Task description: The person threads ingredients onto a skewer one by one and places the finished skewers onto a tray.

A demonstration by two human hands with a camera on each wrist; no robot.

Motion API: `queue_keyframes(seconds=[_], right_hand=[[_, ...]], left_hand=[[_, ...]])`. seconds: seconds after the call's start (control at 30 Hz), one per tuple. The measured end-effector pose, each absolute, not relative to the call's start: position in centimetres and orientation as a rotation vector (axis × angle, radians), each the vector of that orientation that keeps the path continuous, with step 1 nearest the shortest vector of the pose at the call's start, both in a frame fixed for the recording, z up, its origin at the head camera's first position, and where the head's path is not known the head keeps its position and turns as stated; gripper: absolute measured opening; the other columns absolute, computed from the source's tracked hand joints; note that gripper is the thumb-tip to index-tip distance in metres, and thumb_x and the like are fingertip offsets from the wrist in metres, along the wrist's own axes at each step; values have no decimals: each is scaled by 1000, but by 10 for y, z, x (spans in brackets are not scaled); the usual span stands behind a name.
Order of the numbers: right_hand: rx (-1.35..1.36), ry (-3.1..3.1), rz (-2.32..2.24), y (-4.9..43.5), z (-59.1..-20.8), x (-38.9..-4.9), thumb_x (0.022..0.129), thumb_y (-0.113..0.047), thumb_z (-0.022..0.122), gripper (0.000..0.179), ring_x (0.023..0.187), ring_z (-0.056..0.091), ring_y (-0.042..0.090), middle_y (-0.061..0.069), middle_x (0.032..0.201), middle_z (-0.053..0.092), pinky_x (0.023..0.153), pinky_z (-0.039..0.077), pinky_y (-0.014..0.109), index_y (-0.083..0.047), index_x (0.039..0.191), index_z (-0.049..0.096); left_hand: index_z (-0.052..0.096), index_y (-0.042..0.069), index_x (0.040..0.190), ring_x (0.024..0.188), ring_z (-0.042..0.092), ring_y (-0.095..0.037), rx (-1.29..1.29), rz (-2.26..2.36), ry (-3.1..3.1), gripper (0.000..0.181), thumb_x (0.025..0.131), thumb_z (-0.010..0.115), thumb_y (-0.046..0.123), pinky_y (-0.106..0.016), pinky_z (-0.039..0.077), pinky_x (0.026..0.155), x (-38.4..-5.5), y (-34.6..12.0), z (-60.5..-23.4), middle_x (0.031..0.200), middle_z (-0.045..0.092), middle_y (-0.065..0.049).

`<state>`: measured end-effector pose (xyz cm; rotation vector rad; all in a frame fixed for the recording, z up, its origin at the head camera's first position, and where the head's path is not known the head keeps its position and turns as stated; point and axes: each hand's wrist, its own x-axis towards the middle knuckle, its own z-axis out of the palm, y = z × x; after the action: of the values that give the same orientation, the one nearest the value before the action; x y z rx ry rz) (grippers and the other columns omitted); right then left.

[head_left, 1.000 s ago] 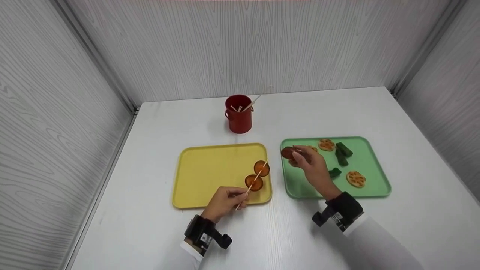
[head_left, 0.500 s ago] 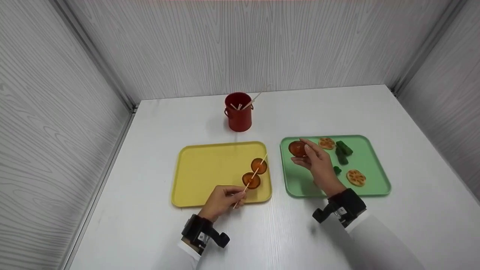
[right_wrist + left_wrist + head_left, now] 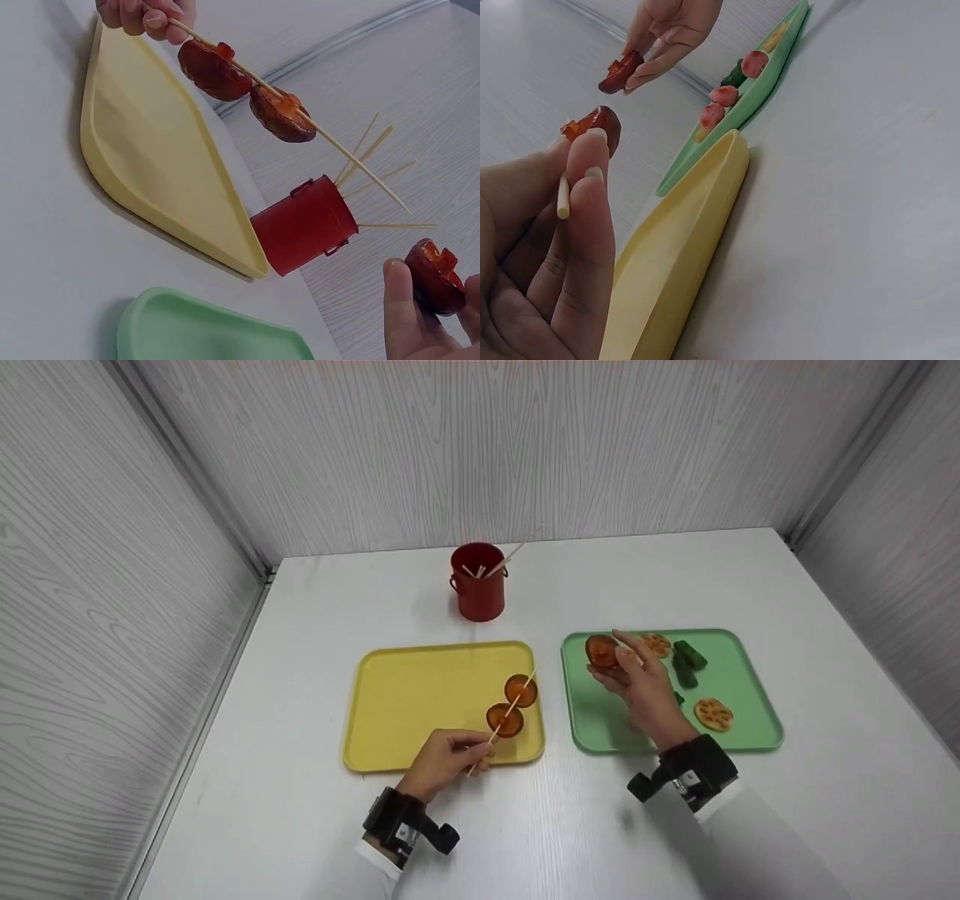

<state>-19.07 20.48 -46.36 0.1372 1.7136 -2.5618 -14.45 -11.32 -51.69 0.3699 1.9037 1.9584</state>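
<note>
Now your left hand (image 3: 448, 757) pinches the wooden skewer (image 3: 494, 734) near its lower end, two brown caps (image 3: 505, 721) threaded on it above the yellow tray (image 3: 420, 701); your right hand (image 3: 649, 690) grips a third brown cap (image 3: 601, 651) over the green tray (image 3: 596, 724). Beyond, a red bucket (image 3: 481, 598) holds sticks (image 3: 397, 226).

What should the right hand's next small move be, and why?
Probably bring the brown piece in the right hand toward the bare far end of the skewer. The left hand holds that skewer near its other end, two similar pieces are threaded on it, and this one is apart from it.
</note>
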Motion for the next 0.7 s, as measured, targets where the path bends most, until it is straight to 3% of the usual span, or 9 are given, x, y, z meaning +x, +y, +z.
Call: queue_keyframes(seconds=[0.23,0.5,0.7], right_hand=[[98,1731,-2544,206,-460,-193,103,-6,46,51,93,69,15,17,139,37,89,52,25,-3,151,30],[127,1712,-2543,203,-462,-194,101,-11,52,54,93,70,16,5,114,61,89,52,26,0,150,31],[114,1727,-2539,203,-460,-194,102,-13,48,52,94,69,15,8,121,56,91,51,27,0,149,32]], left_hand=[[64,-12,117,71,64,-9,395,1918,1889,29,93,64,5,-18,51,60,-146,-114,-516,100,66,-31],[66,-11,114,69,64,-8,391,1862,1898,28,92,66,6,-20,53,61,-143,-110,-515,98,67,-30],[68,-8,112,67,61,-8,433,1806,1917,27,91,68,8,-21,51,60,-143,-106,-514,92,67,-29]])
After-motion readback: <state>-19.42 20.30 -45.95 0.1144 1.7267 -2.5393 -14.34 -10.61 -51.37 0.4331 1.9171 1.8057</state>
